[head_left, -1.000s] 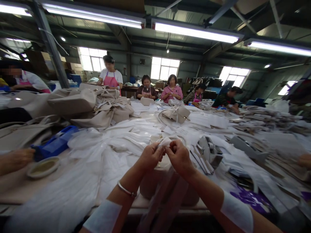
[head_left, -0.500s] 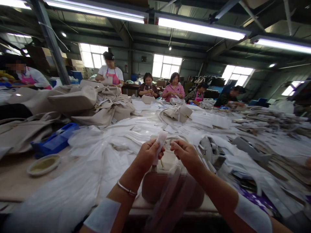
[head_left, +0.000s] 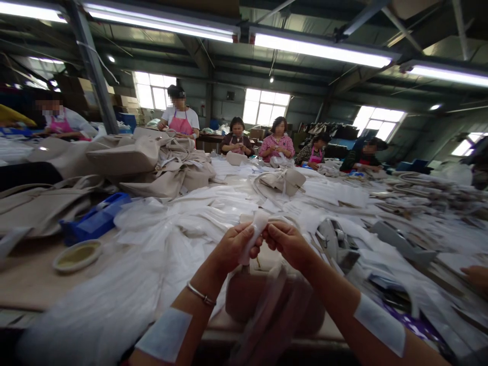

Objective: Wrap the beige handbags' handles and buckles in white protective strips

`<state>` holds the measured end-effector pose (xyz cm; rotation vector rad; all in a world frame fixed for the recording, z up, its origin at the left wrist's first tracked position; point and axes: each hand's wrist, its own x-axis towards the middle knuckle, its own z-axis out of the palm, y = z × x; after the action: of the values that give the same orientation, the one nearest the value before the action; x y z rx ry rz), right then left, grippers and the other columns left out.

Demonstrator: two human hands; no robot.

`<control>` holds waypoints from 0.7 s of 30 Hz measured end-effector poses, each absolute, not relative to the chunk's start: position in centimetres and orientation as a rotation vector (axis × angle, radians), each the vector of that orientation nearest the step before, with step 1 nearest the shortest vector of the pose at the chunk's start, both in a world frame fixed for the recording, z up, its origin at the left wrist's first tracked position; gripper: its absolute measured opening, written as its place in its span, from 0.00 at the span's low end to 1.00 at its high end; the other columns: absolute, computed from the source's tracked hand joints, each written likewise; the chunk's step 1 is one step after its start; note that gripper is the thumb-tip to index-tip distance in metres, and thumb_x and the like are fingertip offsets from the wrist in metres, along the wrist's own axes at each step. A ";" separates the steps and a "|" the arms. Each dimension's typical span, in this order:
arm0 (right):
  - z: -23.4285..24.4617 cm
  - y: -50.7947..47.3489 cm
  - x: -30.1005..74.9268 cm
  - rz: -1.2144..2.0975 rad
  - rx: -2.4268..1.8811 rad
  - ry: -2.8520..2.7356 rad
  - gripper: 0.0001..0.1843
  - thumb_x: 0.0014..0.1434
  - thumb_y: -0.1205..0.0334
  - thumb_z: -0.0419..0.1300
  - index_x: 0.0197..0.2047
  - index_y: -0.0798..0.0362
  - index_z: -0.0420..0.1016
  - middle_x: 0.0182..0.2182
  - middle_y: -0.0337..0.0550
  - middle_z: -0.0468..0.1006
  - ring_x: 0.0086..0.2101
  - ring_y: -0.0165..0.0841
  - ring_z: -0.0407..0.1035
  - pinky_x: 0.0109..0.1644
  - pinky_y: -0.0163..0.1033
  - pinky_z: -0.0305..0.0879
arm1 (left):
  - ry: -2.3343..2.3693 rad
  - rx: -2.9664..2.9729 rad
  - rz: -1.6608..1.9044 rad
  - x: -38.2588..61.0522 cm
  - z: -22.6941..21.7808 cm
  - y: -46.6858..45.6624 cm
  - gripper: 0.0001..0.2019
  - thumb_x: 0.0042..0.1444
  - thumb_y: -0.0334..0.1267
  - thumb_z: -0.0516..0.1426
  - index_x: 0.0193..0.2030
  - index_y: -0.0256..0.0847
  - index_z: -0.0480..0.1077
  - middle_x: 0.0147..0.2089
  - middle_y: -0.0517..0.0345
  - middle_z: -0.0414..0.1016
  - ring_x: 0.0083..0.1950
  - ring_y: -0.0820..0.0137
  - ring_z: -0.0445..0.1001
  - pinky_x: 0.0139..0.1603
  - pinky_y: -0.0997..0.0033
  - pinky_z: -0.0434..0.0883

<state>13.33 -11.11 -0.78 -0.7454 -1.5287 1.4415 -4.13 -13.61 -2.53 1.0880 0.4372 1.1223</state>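
My left hand (head_left: 232, 247) is closed around a small white wrapped strip (head_left: 254, 231) that stands up between its fingers. My right hand (head_left: 290, 244) pinches the top of the same strip from the right, so both hands meet above a beige handbag (head_left: 267, 300) at the near table edge. The bag's strap hangs blurred in front of it. A metal bangle (head_left: 200, 295) sits on my left wrist.
White wrapping sheets (head_left: 160, 239) cover the long table. A blue tray (head_left: 93, 218) and a shallow dish (head_left: 77, 254) lie at the left, beige bags (head_left: 152, 168) behind them. Several people work at the far end. Another person's hand (head_left: 476, 277) shows at the right edge.
My hands parted half a second ago with the strip upright in the left, and have now come together again on it. The view has shifted slightly.
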 end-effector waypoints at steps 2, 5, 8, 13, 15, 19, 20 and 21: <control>-0.2 -11.4 13.1 1.391 -0.792 -1.559 0.18 0.55 0.47 0.67 0.31 0.56 0.77 0.22 0.38 0.72 0.21 0.25 0.57 0.24 0.35 0.47 | 0.474 1.144 1.122 -3.7 -2.3 -13.6 0.17 0.63 0.50 0.56 0.44 0.35 0.71 0.32 0.58 0.70 0.24 0.78 0.66 0.24 0.78 0.62; 0.6 -11.5 12.8 1.317 -0.880 -1.535 0.15 0.51 0.51 0.70 0.28 0.56 0.77 0.18 0.36 0.70 0.20 0.26 0.57 0.24 0.35 0.48 | 0.568 1.286 1.149 -3.5 -1.6 -13.7 0.20 0.63 0.52 0.56 0.48 0.35 0.72 0.33 0.55 0.73 0.30 0.73 0.72 0.31 0.74 0.68; 0.5 -11.0 13.2 1.271 -0.876 -1.443 0.13 0.49 0.54 0.71 0.28 0.56 0.78 0.16 0.34 0.67 0.20 0.26 0.56 0.25 0.35 0.48 | 0.676 1.453 1.114 -4.4 -1.3 -14.0 0.25 0.65 0.55 0.52 0.50 0.33 0.75 0.38 0.49 0.78 0.39 0.66 0.75 0.41 0.70 0.70; -0.3 -10.7 14.0 1.236 -0.821 -1.429 0.11 0.48 0.57 0.70 0.27 0.55 0.78 0.17 0.33 0.66 0.22 0.26 0.56 0.27 0.35 0.51 | 0.822 1.545 0.856 -6.2 -2.3 -14.3 0.30 0.65 0.58 0.49 0.41 0.31 0.80 0.38 0.47 0.80 0.36 0.68 0.74 0.38 0.72 0.68; -0.4 -10.7 14.0 1.215 -0.820 -1.446 0.10 0.49 0.57 0.70 0.27 0.55 0.78 0.18 0.33 0.66 0.22 0.26 0.56 0.27 0.35 0.52 | 0.803 1.531 0.845 -6.2 -2.9 -14.3 0.28 0.63 0.57 0.51 0.41 0.32 0.79 0.39 0.47 0.80 0.37 0.67 0.74 0.39 0.72 0.68; -0.6 -10.9 14.0 1.191 -0.835 -1.448 0.11 0.50 0.55 0.70 0.28 0.55 0.78 0.18 0.33 0.66 0.21 0.26 0.56 0.26 0.35 0.52 | 0.924 1.536 0.903 -5.5 -3.6 -14.3 0.21 0.60 0.53 0.56 0.34 0.34 0.76 0.31 0.53 0.77 0.30 0.71 0.70 0.31 0.74 0.64; -0.7 -10.9 14.0 1.213 -0.827 -1.446 0.12 0.51 0.54 0.70 0.29 0.54 0.78 0.18 0.33 0.67 0.21 0.26 0.57 0.26 0.35 0.53 | 0.962 1.548 0.931 -5.3 -3.7 -14.3 0.20 0.60 0.51 0.56 0.33 0.34 0.75 0.28 0.56 0.75 0.28 0.72 0.67 0.29 0.75 0.62; -0.8 -11.0 14.1 1.251 -0.818 -1.457 0.13 0.51 0.53 0.70 0.31 0.54 0.79 0.19 0.34 0.68 0.22 0.26 0.58 0.26 0.35 0.54 | 0.982 1.560 0.966 -5.1 -3.8 -14.4 0.18 0.60 0.50 0.56 0.31 0.35 0.74 0.27 0.59 0.72 0.27 0.74 0.65 0.28 0.76 0.61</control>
<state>14.06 -11.03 -0.85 -0.8176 -1.4565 1.2505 -5.12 -14.36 -3.79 1.5600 0.9823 0.9656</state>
